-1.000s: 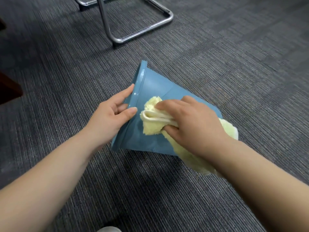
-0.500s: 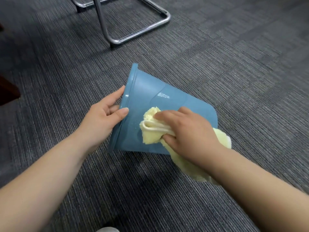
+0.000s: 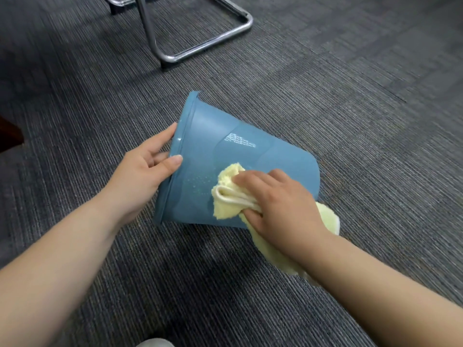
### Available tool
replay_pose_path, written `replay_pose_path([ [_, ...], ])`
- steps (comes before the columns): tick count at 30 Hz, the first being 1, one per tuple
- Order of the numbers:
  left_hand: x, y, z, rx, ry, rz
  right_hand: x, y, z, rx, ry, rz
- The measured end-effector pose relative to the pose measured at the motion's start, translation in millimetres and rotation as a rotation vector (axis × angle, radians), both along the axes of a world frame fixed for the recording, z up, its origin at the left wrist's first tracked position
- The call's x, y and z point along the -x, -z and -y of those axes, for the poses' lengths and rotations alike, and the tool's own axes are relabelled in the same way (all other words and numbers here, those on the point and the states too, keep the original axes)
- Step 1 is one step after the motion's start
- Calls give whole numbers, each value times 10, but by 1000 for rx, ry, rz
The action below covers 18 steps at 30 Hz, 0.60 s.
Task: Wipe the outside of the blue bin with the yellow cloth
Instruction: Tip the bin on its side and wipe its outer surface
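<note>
Gripping blue bin [image 3: 200, 136] rim, left hand [image 3: 142, 176] | right hand [image 3: 280, 204] clutches yellow cloth [image 3: 225, 209] | embossing [image 3: 239, 140] illegible

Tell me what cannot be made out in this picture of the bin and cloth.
Head view only:
Inside of the bin: its mouth faces away, left.
Marking on its wall: too small, glare.
Middle of the cloth: under the right hand.
Some fingers of the left hand: behind the rim.
Chair frame: cut by the top edge.
</note>
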<state>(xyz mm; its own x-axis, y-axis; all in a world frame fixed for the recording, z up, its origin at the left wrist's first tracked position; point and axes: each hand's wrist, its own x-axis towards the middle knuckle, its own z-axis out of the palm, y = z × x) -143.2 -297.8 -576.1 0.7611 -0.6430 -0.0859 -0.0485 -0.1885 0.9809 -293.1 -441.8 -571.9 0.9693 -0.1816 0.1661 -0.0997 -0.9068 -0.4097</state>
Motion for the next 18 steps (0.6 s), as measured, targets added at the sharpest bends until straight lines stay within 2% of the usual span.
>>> replay_pose_path([
  [2,-16,8,-15,0,-11,-9,-8,25,71,-1,40,5],
  [7,-30,31,-46,-9,-28,-28,-24,97,444,-170,400,-60],
  [9,-39,31,-42,-16,-32,-27,-31,108,401,-147,376,-57],
  [15,-36,32,-41,-36,-76,-14,29,139,212,-83,116,-41],
  [18,-26,24,-21,-31,-78,-20,78,118,375,-94,218,-23],
])
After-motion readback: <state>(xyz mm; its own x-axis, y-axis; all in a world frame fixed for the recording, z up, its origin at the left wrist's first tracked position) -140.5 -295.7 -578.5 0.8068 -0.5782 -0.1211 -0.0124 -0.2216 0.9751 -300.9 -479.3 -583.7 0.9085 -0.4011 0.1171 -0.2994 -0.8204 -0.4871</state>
